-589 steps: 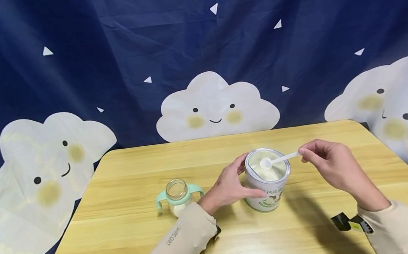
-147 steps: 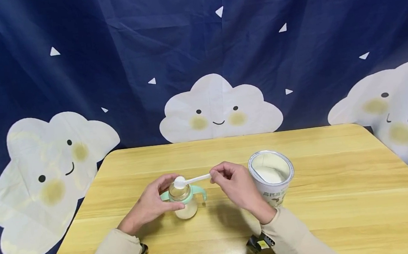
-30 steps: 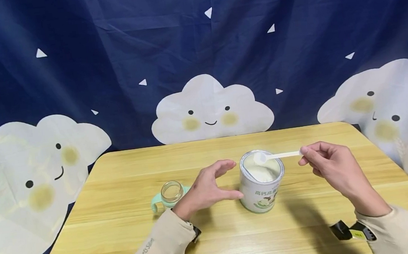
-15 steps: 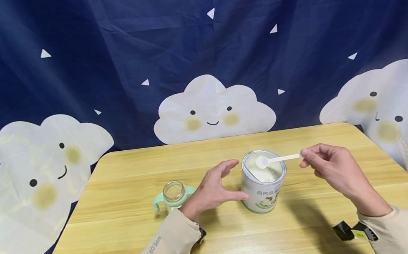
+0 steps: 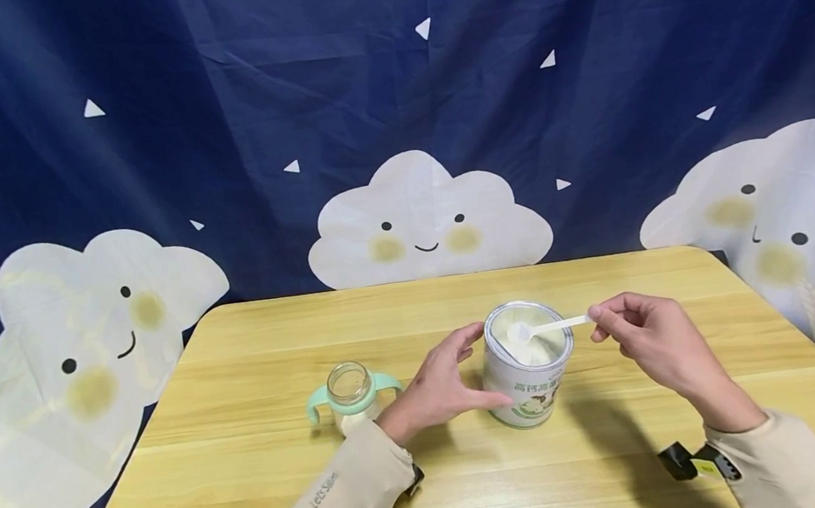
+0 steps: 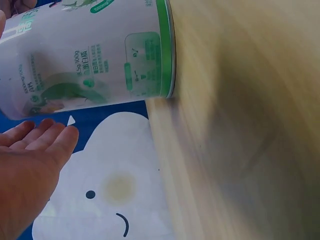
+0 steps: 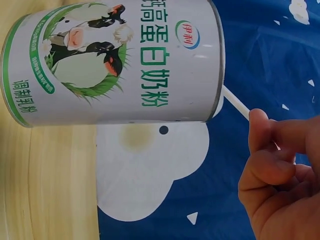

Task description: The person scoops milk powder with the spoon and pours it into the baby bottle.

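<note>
A white milk powder can (image 5: 525,391) with a cow picture stands uncovered on the table, pale powder inside. My left hand (image 5: 443,384) spreads thumb and fingers around its left side; in the left wrist view the straight fingers (image 6: 45,137) show a gap to the can wall. Between thumb and fingertips my right hand (image 5: 654,335) pinches the handle end of a white measuring scoop (image 5: 559,325). The scoop's bowl is inside the can's mouth, over the powder. Left of the can, a baby bottle (image 5: 351,390) with mint-green handles stands without a cap, partly behind the left forearm.
The wooden table (image 5: 272,328) has rounded back corners. Behind it hangs a dark blue curtain (image 5: 356,67) with smiling white clouds. Both forearms reach in from the front, each with a black strap device at the wrist.
The left hand has moved right, closer around the can. The right hand has shifted slightly left, and the scoop's bowl has dipped lower into the can. Earlier, the scoop was above the bottle.
</note>
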A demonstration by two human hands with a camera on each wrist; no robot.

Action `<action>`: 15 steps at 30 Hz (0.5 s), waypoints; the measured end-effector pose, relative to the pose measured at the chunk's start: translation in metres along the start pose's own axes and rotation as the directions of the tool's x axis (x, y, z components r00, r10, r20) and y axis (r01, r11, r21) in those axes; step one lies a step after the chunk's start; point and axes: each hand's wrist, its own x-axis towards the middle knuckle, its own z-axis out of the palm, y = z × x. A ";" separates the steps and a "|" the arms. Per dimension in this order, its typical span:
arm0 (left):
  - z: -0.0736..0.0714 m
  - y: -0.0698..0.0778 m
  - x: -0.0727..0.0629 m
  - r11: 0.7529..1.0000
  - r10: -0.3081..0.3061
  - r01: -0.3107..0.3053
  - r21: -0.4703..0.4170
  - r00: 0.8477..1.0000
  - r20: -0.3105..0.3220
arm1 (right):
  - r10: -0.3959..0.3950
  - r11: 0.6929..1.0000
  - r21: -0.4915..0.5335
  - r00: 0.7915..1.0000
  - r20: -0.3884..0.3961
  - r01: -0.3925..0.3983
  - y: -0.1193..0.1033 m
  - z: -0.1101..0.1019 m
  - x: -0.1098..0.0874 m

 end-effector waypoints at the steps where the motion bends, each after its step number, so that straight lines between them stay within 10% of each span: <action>1: 0.001 0.000 0.001 1.000 0.002 -0.002 -0.002 1.000 -0.003 | -0.003 1.000 -0.007 1.000 0.000 0.003 0.000 0.001 0.000; 15: 0.013 0.001 0.007 0.999 0.034 -0.035 -0.034 0.999 -0.033 | -0.194 0.967 -0.177 0.980 -0.054 0.182 -0.004 0.014 0.003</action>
